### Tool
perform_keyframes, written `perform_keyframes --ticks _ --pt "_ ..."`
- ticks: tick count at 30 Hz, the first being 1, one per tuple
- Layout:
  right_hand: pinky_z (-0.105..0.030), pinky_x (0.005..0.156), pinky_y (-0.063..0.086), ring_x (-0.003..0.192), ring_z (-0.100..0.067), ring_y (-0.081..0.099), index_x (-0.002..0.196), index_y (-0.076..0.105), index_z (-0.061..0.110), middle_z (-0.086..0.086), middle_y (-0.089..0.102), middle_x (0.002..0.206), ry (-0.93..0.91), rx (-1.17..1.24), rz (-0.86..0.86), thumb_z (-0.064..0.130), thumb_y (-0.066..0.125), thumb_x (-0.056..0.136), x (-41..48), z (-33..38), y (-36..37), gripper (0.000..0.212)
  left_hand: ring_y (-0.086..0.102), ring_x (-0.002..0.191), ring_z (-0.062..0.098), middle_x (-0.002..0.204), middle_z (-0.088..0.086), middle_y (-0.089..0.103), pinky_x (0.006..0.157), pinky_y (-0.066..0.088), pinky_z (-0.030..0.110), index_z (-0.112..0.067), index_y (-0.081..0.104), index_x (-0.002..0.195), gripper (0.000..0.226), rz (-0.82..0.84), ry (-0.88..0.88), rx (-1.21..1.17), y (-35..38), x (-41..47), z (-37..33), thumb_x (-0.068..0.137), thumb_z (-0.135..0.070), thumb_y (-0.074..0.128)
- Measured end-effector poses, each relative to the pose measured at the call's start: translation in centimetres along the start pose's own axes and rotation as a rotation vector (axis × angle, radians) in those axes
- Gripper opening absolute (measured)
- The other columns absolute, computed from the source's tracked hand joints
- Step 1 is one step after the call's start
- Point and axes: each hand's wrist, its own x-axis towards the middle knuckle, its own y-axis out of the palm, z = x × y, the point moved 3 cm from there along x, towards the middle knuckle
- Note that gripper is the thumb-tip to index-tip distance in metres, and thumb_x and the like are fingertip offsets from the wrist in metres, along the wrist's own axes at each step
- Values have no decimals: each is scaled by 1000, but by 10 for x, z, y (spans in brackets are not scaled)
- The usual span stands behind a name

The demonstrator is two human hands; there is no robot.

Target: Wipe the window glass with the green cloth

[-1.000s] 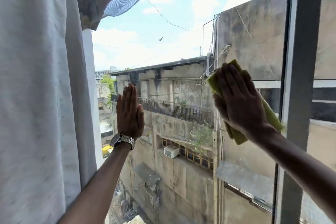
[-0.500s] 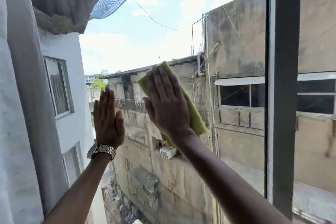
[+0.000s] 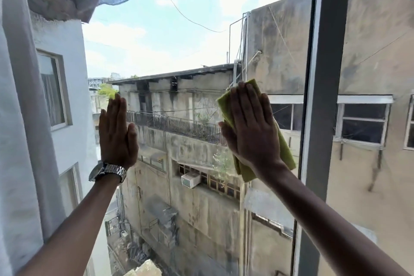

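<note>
The fingers (image 3: 247, 105) of the right hand (image 3: 253, 132) lie straight and close together, spread flat, pressing the green cloth (image 3: 283, 148) against the window glass (image 3: 179, 40); nothing is gripped, the cloth is simply pinned under the palm. The cloth shows past the fingertips at the top, along the thumb side, and below the heel of the hand, where a folded end hangs down. Just to the right of these fingers stands the dark upright window frame (image 3: 322, 96), near the cloth's edge but apart from it.

Well to the left, the left hand (image 3: 117, 134) is also flat on the glass, fingers (image 3: 116, 107) together and pointing up, holding nothing. A metal wristwatch (image 3: 107, 172) sits on that wrist, below the hand. Farther left of those fingers hangs a pale curtain (image 3: 20, 141).

Beyond the glass, between and below both hands, is a stained concrete building (image 3: 190, 197) with a railed balcony and a window air conditioner (image 3: 190, 179). Above the fingers is sky with cloud, and a wire crossing it.
</note>
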Motion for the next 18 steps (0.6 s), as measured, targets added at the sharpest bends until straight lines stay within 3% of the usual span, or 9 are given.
perform_keyframes --ticks 5,9,18 --pt "-51 127 20 155 -32 21 157 25 4 -18 26 165 218 11 -121 57 33 105 80 26 5 75 17 159 22 168 9 21 132 9 39 -6 21 158 61 -11 18 -6 3 -3 4 102 -28 26" --pt "-48 127 19 153 -31 25 155 33 4 -18 31 163 283 96 -165 59 37 103 134 73 11 76 16 159 21 169 7 18 131 13 47 -4 21 158 61 -15 26 -8 4 -3 5 102 -27 26" --pt "-47 128 11 156 -31 15 158 22 4 -19 22 166 47 220 -20 52 35 106 115 166 32 72 14 159 20 169 10 19 132 11 34 -3 18 158 62 -45 -3 -47 0 -1 8 102 -26 23"
